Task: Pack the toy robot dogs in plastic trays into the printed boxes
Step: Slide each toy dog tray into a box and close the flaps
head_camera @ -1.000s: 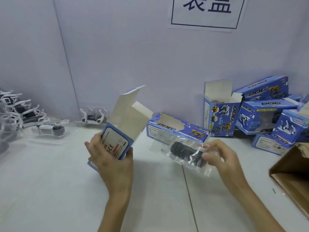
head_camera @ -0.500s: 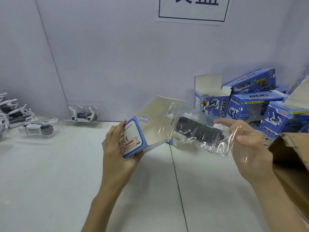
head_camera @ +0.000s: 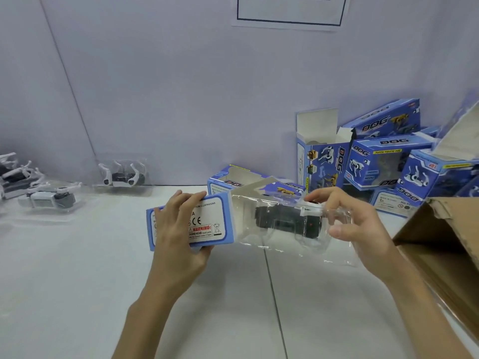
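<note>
My left hand [head_camera: 176, 237] grips a blue printed box [head_camera: 204, 221] lying sideways above the table, its warning label facing me and its open end to the right. My right hand [head_camera: 355, 224] holds a clear plastic tray [head_camera: 280, 224] with a black toy robot dog [head_camera: 287, 220] inside. The tray's left end sits at the box's open mouth, and most of the tray is still outside. Another open blue box [head_camera: 228, 177] lies behind them on the table.
More robot dogs in trays wait at the left, one white [head_camera: 49, 198], one by the wall [head_camera: 121, 174]. A pile of blue boxes [head_camera: 383, 161] stands at the back right. A brown cardboard carton [head_camera: 445, 244] fills the right edge. The white table [head_camera: 77, 281] has a seam down its middle.
My left hand has turned the box from tilted upright to lying sideways. My right hand has lifted the tray and brought its end to the box's open mouth.
</note>
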